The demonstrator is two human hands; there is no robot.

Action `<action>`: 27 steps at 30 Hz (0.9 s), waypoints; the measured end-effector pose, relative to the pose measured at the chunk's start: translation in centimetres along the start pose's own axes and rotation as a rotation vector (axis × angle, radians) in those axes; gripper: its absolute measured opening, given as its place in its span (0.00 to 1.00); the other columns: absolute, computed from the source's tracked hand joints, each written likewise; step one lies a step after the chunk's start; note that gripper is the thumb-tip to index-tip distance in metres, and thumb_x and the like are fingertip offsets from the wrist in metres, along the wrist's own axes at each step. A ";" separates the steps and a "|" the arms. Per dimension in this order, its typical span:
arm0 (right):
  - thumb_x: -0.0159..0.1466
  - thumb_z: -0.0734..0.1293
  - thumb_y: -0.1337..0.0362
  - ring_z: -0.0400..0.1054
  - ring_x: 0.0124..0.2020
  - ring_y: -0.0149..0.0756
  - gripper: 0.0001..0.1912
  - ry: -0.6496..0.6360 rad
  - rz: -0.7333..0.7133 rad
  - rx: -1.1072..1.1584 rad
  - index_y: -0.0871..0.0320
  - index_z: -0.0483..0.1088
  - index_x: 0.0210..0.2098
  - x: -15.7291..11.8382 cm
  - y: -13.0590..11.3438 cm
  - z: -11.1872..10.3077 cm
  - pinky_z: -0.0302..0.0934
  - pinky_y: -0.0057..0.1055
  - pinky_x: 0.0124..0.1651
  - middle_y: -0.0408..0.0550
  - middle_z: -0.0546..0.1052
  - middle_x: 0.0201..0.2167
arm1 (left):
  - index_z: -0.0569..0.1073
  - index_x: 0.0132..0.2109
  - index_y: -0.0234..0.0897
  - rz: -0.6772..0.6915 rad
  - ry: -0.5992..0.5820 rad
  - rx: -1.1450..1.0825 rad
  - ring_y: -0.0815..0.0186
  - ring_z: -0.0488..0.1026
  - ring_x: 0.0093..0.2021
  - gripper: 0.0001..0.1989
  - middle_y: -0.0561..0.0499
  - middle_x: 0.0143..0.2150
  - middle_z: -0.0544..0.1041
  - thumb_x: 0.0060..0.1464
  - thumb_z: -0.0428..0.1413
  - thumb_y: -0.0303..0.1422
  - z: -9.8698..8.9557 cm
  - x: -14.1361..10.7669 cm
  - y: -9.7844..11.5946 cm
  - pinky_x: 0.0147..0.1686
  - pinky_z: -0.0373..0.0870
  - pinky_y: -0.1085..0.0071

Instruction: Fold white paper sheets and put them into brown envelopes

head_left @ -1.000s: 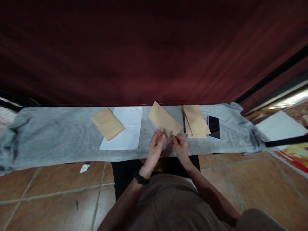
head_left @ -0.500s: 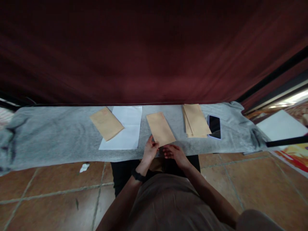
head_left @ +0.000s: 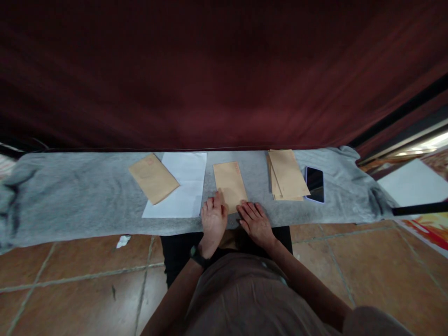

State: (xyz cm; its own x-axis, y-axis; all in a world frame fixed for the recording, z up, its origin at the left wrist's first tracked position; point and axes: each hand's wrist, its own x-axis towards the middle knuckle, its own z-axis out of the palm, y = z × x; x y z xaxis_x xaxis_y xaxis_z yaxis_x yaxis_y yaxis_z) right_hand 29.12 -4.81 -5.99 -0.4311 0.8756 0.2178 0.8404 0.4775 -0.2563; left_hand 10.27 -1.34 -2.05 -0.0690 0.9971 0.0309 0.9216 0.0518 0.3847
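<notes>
A brown envelope (head_left: 230,184) with small red print near its top right lies on the grey cloth in front of me. My left hand (head_left: 213,217) rests at its lower left edge, palm down, index finger stretched onto the paper. At the lower right corner my right hand (head_left: 256,222) lies flat with its fingers spread, fingertips touching the envelope. Another brown envelope (head_left: 154,179) lies tilted over a white sheet (head_left: 187,186) on the left. On the right are several stacked brown envelopes (head_left: 287,175), slightly fanned.
A phone (head_left: 315,184) in a purple case lies right of the stack, its edge beneath an envelope corner. The grey cloth (head_left: 87,200) covers the narrow table. Behind it hangs a dark red curtain (head_left: 224,84). A white board (head_left: 413,182) stands at the far right.
My left hand has let go of the envelope's edge and turned palm down. My right hand has flattened onto the corner. The envelope now lies straighter and flat on the cloth.
</notes>
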 end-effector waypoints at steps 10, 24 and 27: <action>0.73 0.62 0.59 0.61 0.68 0.46 0.21 0.041 0.011 -0.005 0.59 0.70 0.61 -0.1 -0.1 0.6 0.48 0.51 0.72 0.56 0.72 0.63 | 0.55 0.73 0.36 0.545 -0.114 0.165 0.59 0.47 0.76 0.28 0.46 0.76 0.54 0.71 0.40 0.40 4.5 3.1 1.3 0.73 0.48 0.55; 0.73 0.61 0.60 0.59 0.69 0.43 0.26 0.035 0.028 0.023 0.53 0.61 0.69 0.4 -0.2 0.0 0.47 0.48 0.72 0.49 0.65 0.69 | 0.51 0.74 0.29 0.487 -0.120 0.195 0.58 0.43 0.77 0.32 0.43 0.76 0.51 0.71 0.37 0.42 5.8 10.9 1.9 0.74 0.40 0.53; 0.72 0.61 0.61 0.59 0.68 0.43 0.26 0.038 0.030 0.020 0.53 0.60 0.69 0.4 -0.3 0.0 0.47 0.48 0.72 0.49 0.65 0.69 | 0.51 0.74 0.28 0.469 -0.131 0.186 0.57 0.43 0.76 0.32 0.41 0.76 0.51 0.71 0.37 0.43 5.9 11.7 2.2 0.74 0.40 0.53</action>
State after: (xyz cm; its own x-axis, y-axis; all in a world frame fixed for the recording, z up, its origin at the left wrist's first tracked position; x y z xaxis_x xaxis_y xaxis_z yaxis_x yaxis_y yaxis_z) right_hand 28.73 -4.56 -5.82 -0.3923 0.8864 0.2456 0.8460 0.4525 -0.2819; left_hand 13.74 10.77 -6.29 0.4051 0.9134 0.0401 0.8950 -0.4051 0.1864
